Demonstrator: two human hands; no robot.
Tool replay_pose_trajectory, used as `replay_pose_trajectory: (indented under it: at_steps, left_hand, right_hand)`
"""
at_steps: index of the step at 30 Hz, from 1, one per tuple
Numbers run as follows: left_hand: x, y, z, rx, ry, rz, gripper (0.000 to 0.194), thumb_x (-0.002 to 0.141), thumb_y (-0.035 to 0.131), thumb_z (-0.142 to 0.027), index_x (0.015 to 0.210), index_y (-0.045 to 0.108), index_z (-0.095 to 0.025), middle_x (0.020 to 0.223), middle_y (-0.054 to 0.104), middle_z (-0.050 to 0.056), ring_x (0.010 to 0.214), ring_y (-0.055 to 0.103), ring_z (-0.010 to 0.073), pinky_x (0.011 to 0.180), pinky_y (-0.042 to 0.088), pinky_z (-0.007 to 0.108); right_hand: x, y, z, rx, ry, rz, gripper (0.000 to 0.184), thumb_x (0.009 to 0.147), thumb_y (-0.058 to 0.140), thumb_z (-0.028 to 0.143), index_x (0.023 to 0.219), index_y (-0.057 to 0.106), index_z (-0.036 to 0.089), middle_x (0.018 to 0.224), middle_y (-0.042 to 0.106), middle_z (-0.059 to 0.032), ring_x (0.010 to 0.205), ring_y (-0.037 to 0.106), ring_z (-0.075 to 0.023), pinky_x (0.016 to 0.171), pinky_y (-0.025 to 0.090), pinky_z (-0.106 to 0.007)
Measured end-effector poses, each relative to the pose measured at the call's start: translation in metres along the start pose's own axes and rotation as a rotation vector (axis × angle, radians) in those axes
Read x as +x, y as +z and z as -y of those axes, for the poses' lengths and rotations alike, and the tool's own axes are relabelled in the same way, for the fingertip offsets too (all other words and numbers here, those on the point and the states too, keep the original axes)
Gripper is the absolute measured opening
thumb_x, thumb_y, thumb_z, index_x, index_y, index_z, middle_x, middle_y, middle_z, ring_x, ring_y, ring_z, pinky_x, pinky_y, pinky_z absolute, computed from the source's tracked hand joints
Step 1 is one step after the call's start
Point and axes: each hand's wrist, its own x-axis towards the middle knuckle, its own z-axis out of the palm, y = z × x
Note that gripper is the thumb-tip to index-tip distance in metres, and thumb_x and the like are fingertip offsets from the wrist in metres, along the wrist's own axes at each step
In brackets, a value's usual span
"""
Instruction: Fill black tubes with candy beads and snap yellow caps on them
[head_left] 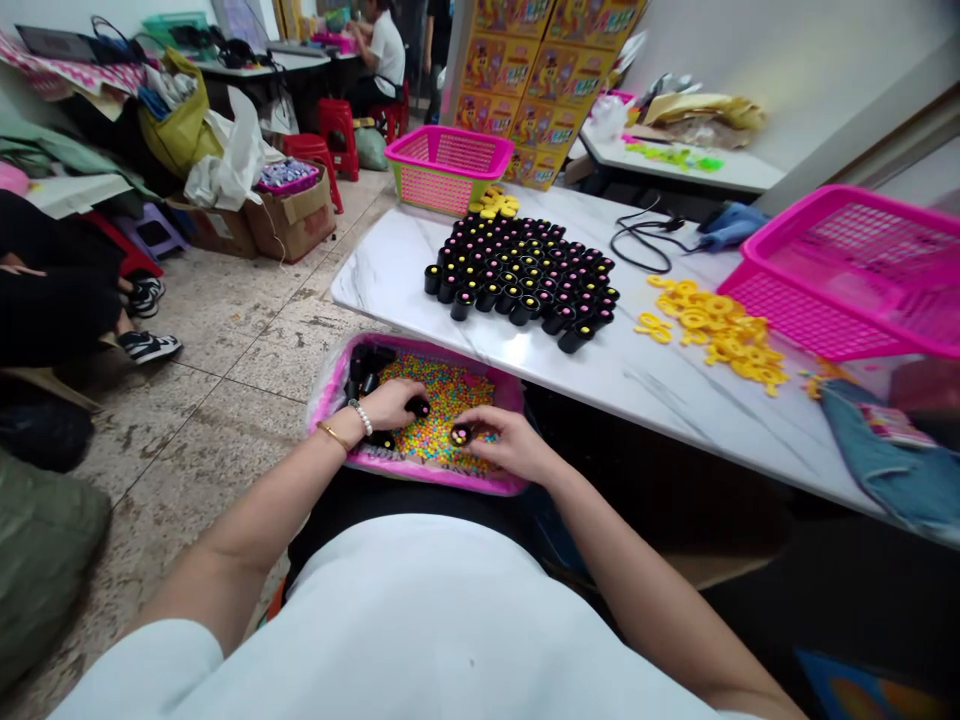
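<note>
A pink basket [319, 400] lined with clear plastic sits at my lap, filled with small multicoloured beads [442, 385]. My left hand [394, 405] is closed round a small black cup [418, 407], low over the beads. Between the fingers of my right hand [506, 440] is another black cup [460, 435], its mouth showing pink and yellow beads. More black cups [364, 370] lie in the basket's left end. On the table, many black cups [525, 270] stand packed together, with a yellow or pink bead showing in each.
The white marble-patterned table [397, 265] has its edge just beyond the basket. On it are yellow plastic pieces [720, 325], a green-and-pink basket [450, 170], a large pink basket [847, 270], a black cable [637, 240] and blue denim [885, 460]. Another person [386, 55] sits far back.
</note>
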Motion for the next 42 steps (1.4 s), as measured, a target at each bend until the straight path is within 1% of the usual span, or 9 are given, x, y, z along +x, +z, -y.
replay_pose_trajectory:
  at_steps: [3, 6, 11, 13, 17, 21, 25, 33, 42]
  left_hand:
    - [-0.003, -0.002, -0.003, -0.021, -0.021, -0.018, 0.036, 0.071, 0.060, -0.010, 0.106, 0.065, -0.015, 0.093, 0.070, 0.004, 0.083, 0.065, 0.0164, 0.077, 0.049, 0.023]
    - [-0.006, -0.004, -0.004, -0.016, -0.043, -0.025, 0.031, 0.073, 0.062, -0.017, 0.103, 0.064, -0.015, 0.083, 0.068, 0.002, 0.071, 0.062, 0.0146, 0.068, 0.048, 0.022]
    - [-0.008, -0.006, -0.004, 0.056, -0.050, 0.027, 0.030, 0.067, 0.066, -0.016, 0.097, 0.069, -0.016, 0.084, 0.067, 0.004, 0.078, 0.063, 0.0179, 0.075, 0.049, 0.026]
    - [-0.007, -0.004, -0.007, 0.097, -0.034, 0.069, 0.028, 0.066, 0.065, -0.012, 0.092, 0.071, -0.017, 0.086, 0.068, 0.005, 0.085, 0.064, 0.0199, 0.080, 0.049, 0.027]
    - [0.002, 0.004, -0.019, 0.167, -0.013, 0.129, 0.026, 0.067, 0.059, -0.006, 0.087, 0.072, -0.018, 0.092, 0.067, 0.010, 0.089, 0.064, 0.0228, 0.082, 0.050, 0.030]
    - [0.012, 0.013, -0.028, 0.184, -0.007, 0.155, 0.028, 0.068, 0.057, -0.003, 0.088, 0.072, -0.015, 0.094, 0.067, 0.013, 0.089, 0.065, 0.0251, 0.081, 0.050, 0.032]
    - [0.014, 0.015, -0.028, 0.120, -0.007, 0.150, 0.031, 0.067, 0.061, -0.006, 0.095, 0.070, -0.016, 0.098, 0.068, 0.010, 0.091, 0.065, 0.0223, 0.081, 0.049, 0.028]
    - [0.007, 0.007, -0.017, -0.073, -0.088, 0.137, 0.032, 0.070, 0.066, -0.018, 0.102, 0.063, -0.016, 0.077, 0.067, 0.000, 0.067, 0.061, 0.0133, 0.060, 0.044, 0.020]
    - [0.006, 0.010, -0.019, -0.166, -0.065, 0.117, 0.027, 0.064, 0.071, -0.023, 0.091, 0.068, -0.019, 0.072, 0.065, -0.001, 0.065, 0.058, 0.0140, 0.057, 0.039, 0.021]
  right_hand:
    - [-0.020, -0.017, 0.014, 0.202, 0.116, -0.115, 0.029, 0.075, 0.069, 0.025, 0.103, 0.065, 0.018, 0.096, 0.071, -0.0050, 0.086, 0.068, -0.0178, 0.082, 0.055, -0.033]
    - [-0.037, -0.048, 0.029, 0.178, 0.121, -0.263, 0.033, 0.074, 0.073, 0.032, 0.102, 0.065, 0.019, 0.096, 0.072, -0.0053, 0.084, 0.069, -0.0187, 0.081, 0.056, -0.034]
    - [-0.046, -0.122, 0.030, -0.331, 0.194, -0.810, 0.032, 0.071, 0.074, 0.035, 0.099, 0.069, 0.022, 0.091, 0.073, -0.0046, 0.077, 0.068, -0.0212, 0.079, 0.055, -0.039]
    - [-0.042, -0.144, 0.021, -0.510, 0.284, -0.925, 0.029, 0.070, 0.074, 0.033, 0.097, 0.071, 0.022, 0.086, 0.074, -0.0051, 0.072, 0.068, -0.0221, 0.078, 0.054, -0.041]
    - [-0.027, -0.163, 0.003, -0.682, 0.367, -0.947, 0.024, 0.071, 0.071, 0.027, 0.094, 0.072, 0.021, 0.087, 0.074, -0.0057, 0.073, 0.069, -0.0225, 0.084, 0.052, -0.042]
    - [-0.014, -0.161, -0.005, -0.776, 0.298, -0.928, 0.029, 0.070, 0.067, 0.021, 0.098, 0.072, 0.017, 0.088, 0.073, -0.0074, 0.075, 0.067, -0.0223, 0.086, 0.051, -0.041]
    - [-0.007, -0.159, -0.005, -0.697, 0.312, -0.951, 0.026, 0.069, 0.069, 0.025, 0.094, 0.074, 0.019, 0.084, 0.072, -0.0058, 0.078, 0.067, -0.0224, 0.088, 0.050, -0.041]
    - [-0.008, -0.160, -0.012, -0.423, 0.366, -1.002, 0.037, 0.065, 0.073, 0.033, 0.100, 0.072, 0.020, 0.086, 0.074, -0.0045, 0.078, 0.068, -0.0195, 0.083, 0.052, -0.036]
    - [-0.013, -0.161, -0.021, -0.531, 0.323, -0.925, 0.050, 0.068, 0.068, 0.037, 0.115, 0.068, 0.020, 0.090, 0.074, -0.0057, 0.084, 0.069, -0.0226, 0.084, 0.053, -0.040]
